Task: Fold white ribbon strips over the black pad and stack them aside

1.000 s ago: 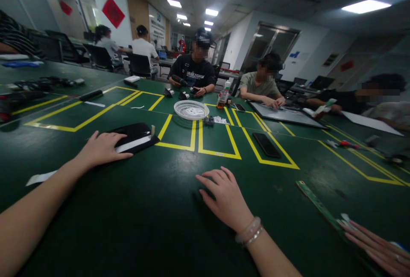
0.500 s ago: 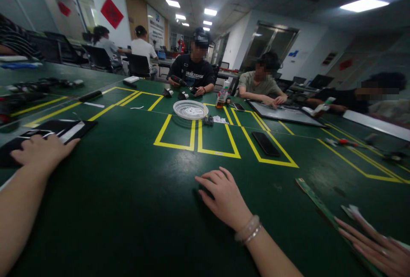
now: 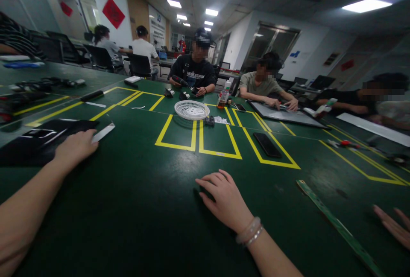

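A flat, glossy black rectangular sheet or pouch lies on the tabletop, well to the left of the round white slotted plastic basket and nearer the viewer. Pale lines and glints mark its dark surface; its left end runs out of view, and the left hand covers part of its basket-facing end. A narrow, stiff-looking white strip sticks out past the fingertips on the basket side, slanting, its free end toward the basket. Whether strip and sheet are joined is hidden.
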The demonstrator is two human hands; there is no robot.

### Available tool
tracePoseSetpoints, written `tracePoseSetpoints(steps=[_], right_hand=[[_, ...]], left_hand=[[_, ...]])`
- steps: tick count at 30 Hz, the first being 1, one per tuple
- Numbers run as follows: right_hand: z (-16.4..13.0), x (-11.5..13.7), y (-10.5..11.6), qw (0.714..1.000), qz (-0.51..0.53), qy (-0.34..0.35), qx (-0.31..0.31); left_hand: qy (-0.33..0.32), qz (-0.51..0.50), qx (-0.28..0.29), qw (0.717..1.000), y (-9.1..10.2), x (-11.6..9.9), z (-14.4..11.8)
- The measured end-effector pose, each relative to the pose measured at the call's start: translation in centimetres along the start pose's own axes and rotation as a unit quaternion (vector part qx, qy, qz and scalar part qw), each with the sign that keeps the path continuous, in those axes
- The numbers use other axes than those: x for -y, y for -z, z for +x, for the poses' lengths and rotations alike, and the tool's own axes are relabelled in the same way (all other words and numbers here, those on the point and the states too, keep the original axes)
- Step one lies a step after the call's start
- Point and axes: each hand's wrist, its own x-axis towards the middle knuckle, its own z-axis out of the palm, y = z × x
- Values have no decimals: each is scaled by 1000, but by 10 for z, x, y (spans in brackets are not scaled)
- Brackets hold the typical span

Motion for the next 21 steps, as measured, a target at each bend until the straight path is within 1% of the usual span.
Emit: tracePoseSetpoints(steps=[2, 3, 5, 6, 7, 9, 11, 12, 13, 15, 18, 21], right_hand=[[0, 0, 1, 1000, 4, 3, 1], [0, 0, 1, 1000, 5, 5, 1], [0, 1, 1, 1000, 4, 8, -1], [0, 1, 1, 1000, 4, 11, -2], [0, 1, 1, 1000, 5, 13, -3], [0, 2, 1, 1000, 11, 20, 2], [-1, 3, 1, 999, 26, 32, 19], [-1, 3, 1, 998, 36, 38, 30], [-1, 4, 1, 997, 45, 44, 43], [-1, 6, 1, 995, 57, 49, 66], [-2, 7, 0, 994, 62, 49, 79], [-2, 5, -1, 995, 60, 45, 65]], left_hand=[[62, 6, -13, 998, -14, -16, 12], [79, 5, -7, 997, -22, -29, 18], [78, -15, 32, 996, -37, -65, 28], [62, -34, 59, 996, -43, -87, 32], [35, -67, 99, 992, -48, -109, 34], [-22, -136, 163, 977, -53, -153, 34], [-67, -192, 196, 959, -55, -187, 30], [-81, -210, 202, 953, -55, -199, 28], [-92, -222, 204, 949, -54, -207, 26], [-107, -232, 204, 945, -54, -216, 23], [-114, -236, 201, 944, -56, -215, 23], [-108, -231, 194, 947, -57, -209, 27]])
